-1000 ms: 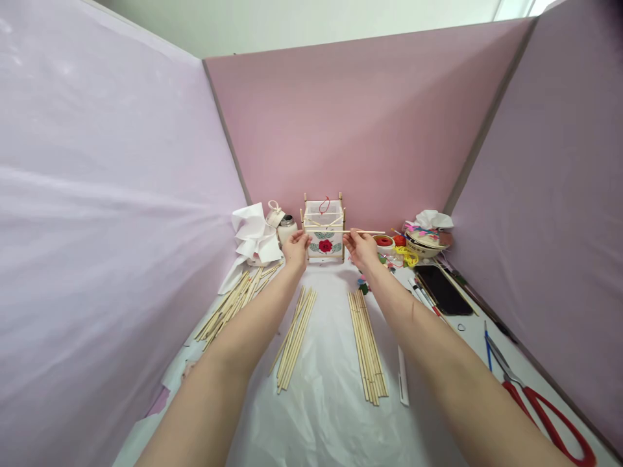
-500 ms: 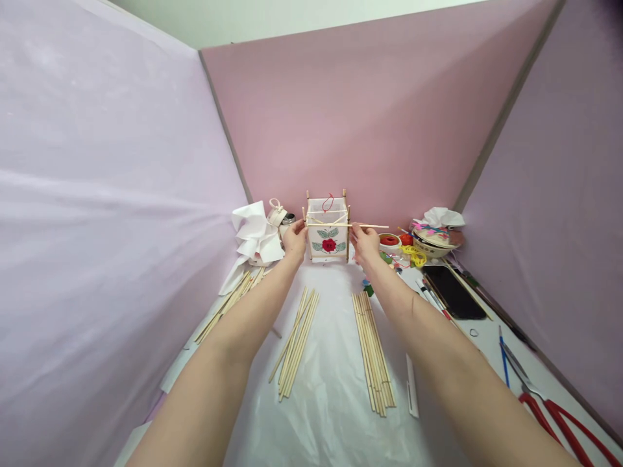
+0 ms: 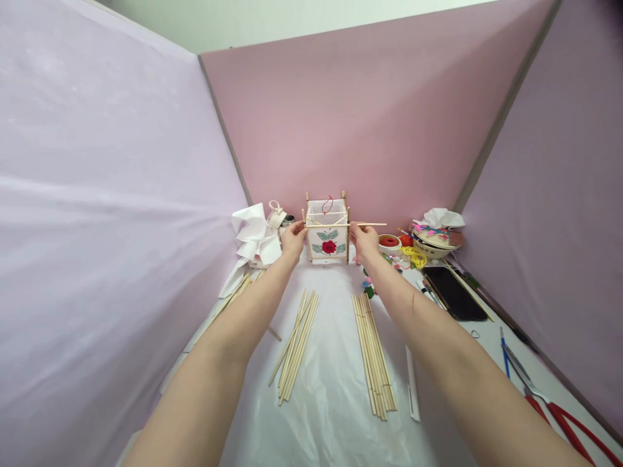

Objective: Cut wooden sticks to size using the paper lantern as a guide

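A small square lantern [image 3: 319, 237] with white panels and stick posts stands upright at the back of the table. Its front panel bears a red rose with green leaves, and a red cord loop [image 3: 328, 205] rises at its top. Across the upper front of it runs a thin wooden stick [image 3: 327, 226], level and sticking out past the right side. My left hand [image 3: 293, 241] pinches the stick's left end beside the lantern's left post. On the other side, my right hand [image 3: 366, 242] has its fingers closed on the stick near the right post.
Two groups of wooden sticks, one at left [image 3: 296, 350] and one at right [image 3: 374, 357], lie nearer me. A white cutter [image 3: 413, 386], black phone [image 3: 453, 293] and red-handled scissors [image 3: 559, 408] are on the right. White paper [image 3: 257, 233] stands left; a bowl [image 3: 433, 248] sits back right.
The stick has shifted very slightly left, and both hands stay at the lantern's sides. Otherwise the view has only moved a little.
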